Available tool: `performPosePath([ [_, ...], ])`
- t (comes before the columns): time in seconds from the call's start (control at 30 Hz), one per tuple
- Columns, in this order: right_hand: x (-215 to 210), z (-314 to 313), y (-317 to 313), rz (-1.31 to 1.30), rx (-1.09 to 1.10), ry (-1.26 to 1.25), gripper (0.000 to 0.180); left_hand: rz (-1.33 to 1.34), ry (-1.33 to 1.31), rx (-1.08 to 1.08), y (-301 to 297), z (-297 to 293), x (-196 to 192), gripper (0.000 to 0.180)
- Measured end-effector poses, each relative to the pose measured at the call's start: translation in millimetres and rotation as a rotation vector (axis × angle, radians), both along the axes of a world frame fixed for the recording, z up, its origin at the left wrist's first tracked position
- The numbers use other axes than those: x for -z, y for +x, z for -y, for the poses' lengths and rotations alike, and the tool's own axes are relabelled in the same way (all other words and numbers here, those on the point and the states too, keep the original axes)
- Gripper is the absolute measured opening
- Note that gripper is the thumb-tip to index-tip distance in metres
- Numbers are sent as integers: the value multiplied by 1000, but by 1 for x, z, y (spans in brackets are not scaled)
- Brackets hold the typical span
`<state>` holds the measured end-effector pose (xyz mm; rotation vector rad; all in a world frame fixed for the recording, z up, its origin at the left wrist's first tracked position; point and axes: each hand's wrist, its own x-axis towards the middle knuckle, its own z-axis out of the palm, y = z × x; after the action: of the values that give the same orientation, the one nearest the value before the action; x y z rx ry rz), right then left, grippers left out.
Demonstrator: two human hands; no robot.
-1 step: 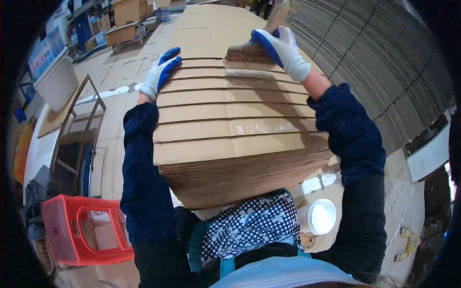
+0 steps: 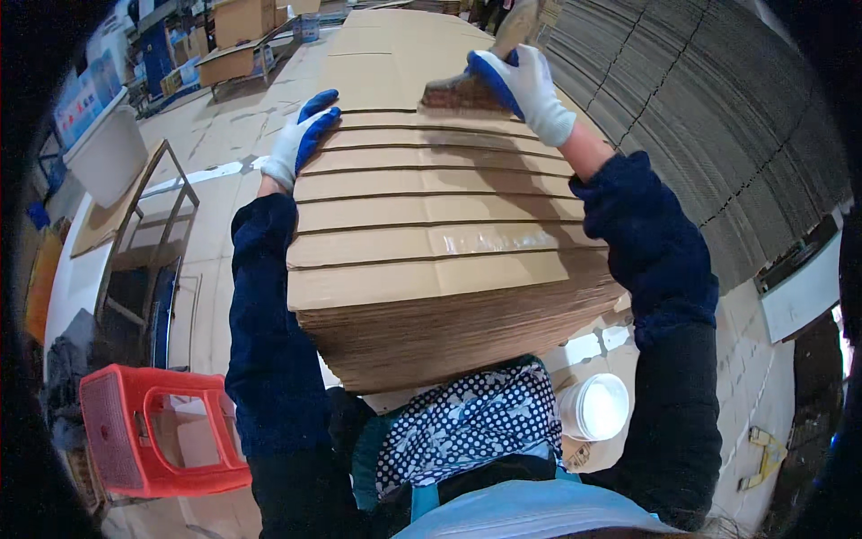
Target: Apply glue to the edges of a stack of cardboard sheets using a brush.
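Observation:
A tall stack of brown cardboard sheets (image 2: pixel 368 280) stands in front of me, its top sheets fanned out in overlapping strips. My right hand (image 2: pixel 537 97), in a white glove with blue palm, grips a wide flat brush (image 2: pixel 460 93). The bristles are at the far part of the fanned strips, right of the middle. On a nearer strip lies a shiny wet patch (image 2: pixel 498 239). My left hand (image 2: pixel 302 139), gloved alike, rests at the left edge of the sheets with its fingers stretched out.
By my right arm is a white bucket (image 2: pixel 600 406). At lower left stands a red plastic stool (image 2: pixel 117 431). A metal-framed table (image 2: pixel 117 242) with a white bin (image 2: pixel 108 154) is on the left. More stacked grey cardboard (image 2: pixel 691 99) rises at the right.
The brush and my right hand have shifted slightly away from me, and the shiny streak beside the bristles no longer shows. My left hand stays in place.

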<state>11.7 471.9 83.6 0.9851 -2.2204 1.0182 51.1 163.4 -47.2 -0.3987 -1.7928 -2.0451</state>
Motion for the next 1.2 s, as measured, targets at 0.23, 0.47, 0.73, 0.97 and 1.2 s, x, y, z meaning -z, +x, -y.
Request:
performPosePath([
  [0.23, 6, 28, -36, -198, 172, 147, 43, 6, -31, -10, -1, -2, 0, 43],
  [0.47, 16, 16, -53, -173, 63, 127, 40, 13, -46, 0, -1, -1, -1, 43],
  [0.73, 7, 26, -55, -293, 114, 194, 33, 20, -31, 35, -4, 0, -1, 42],
  [0.97, 22, 0, -15, 40, -41, 203, 29, 14, -43, 25, 0, 1, 1, 41],
  [1.2, 2, 11, -14, -86, 23, 150, 29, 11, 1, 2, -6, 5, 4, 41],
])
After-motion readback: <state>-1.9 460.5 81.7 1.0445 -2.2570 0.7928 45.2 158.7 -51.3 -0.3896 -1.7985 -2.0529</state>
